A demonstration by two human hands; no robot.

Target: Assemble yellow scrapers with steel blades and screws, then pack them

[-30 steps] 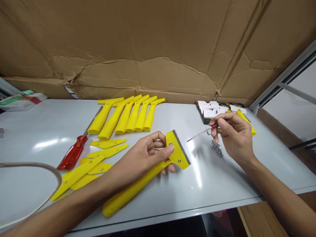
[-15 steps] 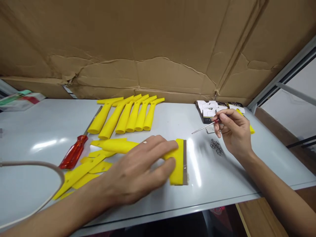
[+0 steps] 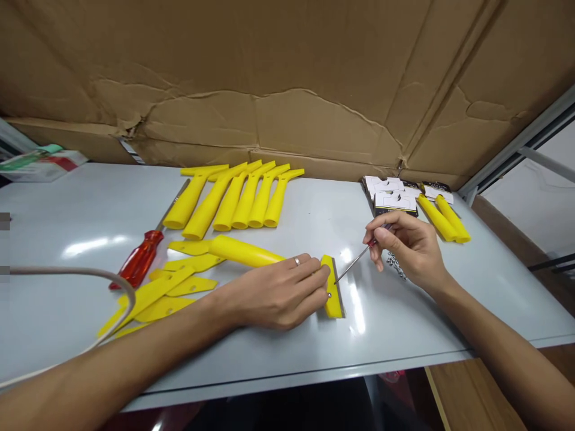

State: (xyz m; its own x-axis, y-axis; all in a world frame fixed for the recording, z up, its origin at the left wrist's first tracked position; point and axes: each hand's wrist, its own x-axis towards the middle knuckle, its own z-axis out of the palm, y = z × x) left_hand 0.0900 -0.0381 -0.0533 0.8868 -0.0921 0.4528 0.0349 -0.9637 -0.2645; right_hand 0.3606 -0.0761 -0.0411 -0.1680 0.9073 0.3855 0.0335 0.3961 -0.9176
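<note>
My left hand (image 3: 287, 293) is closed around the neck of a yellow scraper (image 3: 249, 250) lying on the table. Its head, with a thin metal blade along the far-right edge, sticks out past my fingertips, and a small screw (image 3: 329, 294) shows on it. Pinched in my right hand (image 3: 402, 245) is a slim screwdriver (image 3: 353, 266) with a red handle, its tip close to the scraper head; I cannot tell if they touch. A pile of small screws (image 3: 395, 265) lies behind my right hand, partly hidden.
Several yellow scraper handles (image 3: 240, 206) stand in a row at the back. Flat yellow pieces (image 3: 166, 290) lie piled at left, near a large red screwdriver (image 3: 141, 257) and a cable (image 3: 67, 272). Printed cards (image 3: 390, 194) and two yellow handles (image 3: 442, 218) are at back right.
My left hand has closed on the scraper and tilted its head. The screwdriver has come left and down to the scraper head. The view has shifted slightly.
</note>
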